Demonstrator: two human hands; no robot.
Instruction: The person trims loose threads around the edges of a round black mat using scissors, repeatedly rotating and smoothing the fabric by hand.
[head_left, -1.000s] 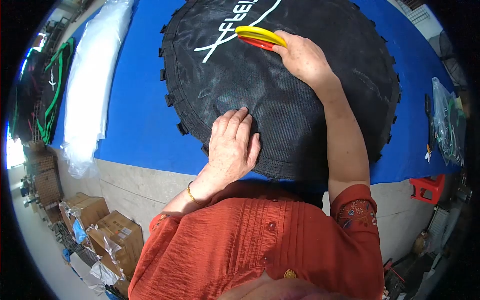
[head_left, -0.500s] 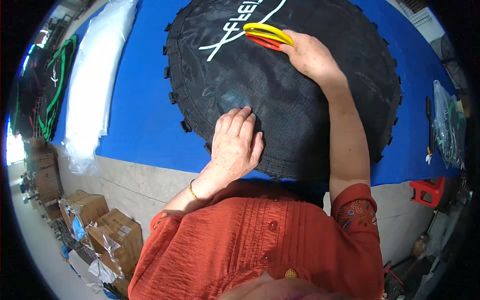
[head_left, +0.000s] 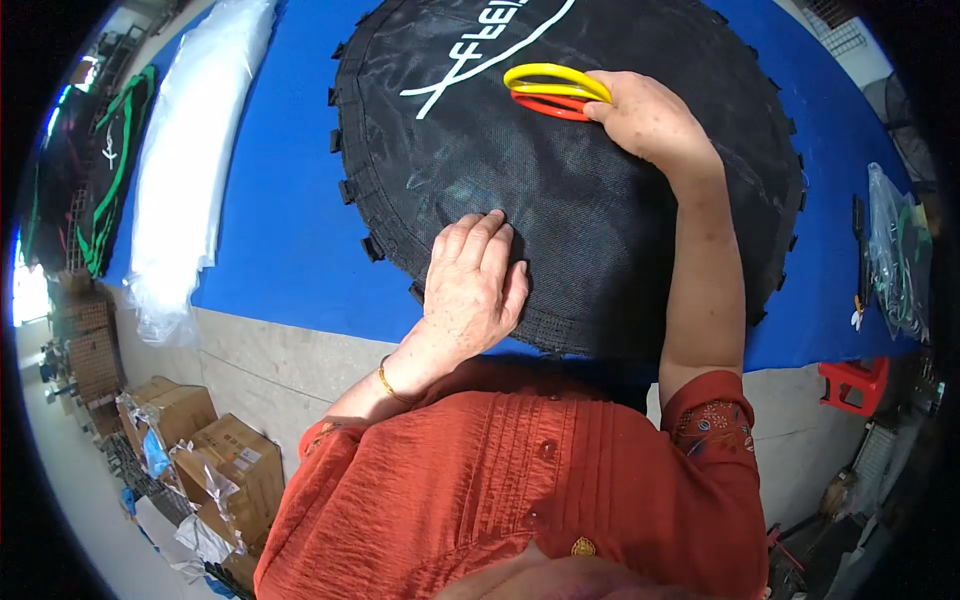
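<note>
A large round black mesh mat (head_left: 590, 230) with white lettering and small black tabs round its rim lies on the blue table cover (head_left: 280, 230). My left hand (head_left: 468, 285) rests flat on the mat near its front left edge, fingers stretched out and nothing held. Above the mat's middle, my right hand (head_left: 640, 115) pinches a yellow ring (head_left: 548, 72) and a red ring (head_left: 550, 105) together at their right side. The yellow one is on top, and the two spread slightly apart toward the left.
Clear plastic sheets (head_left: 195, 150) lie along the table's left side. On the right are plastic-bagged items (head_left: 895, 250) and a black tool (head_left: 858, 240). A red stool (head_left: 855, 385) and cardboard boxes (head_left: 235, 465) stand on the floor. Black and green pieces (head_left: 110, 170) are at far left.
My right hand has moved to the right and slightly toward me with both rings, which now look wider open to the view. My left hand has stayed nearly still on the mat.
</note>
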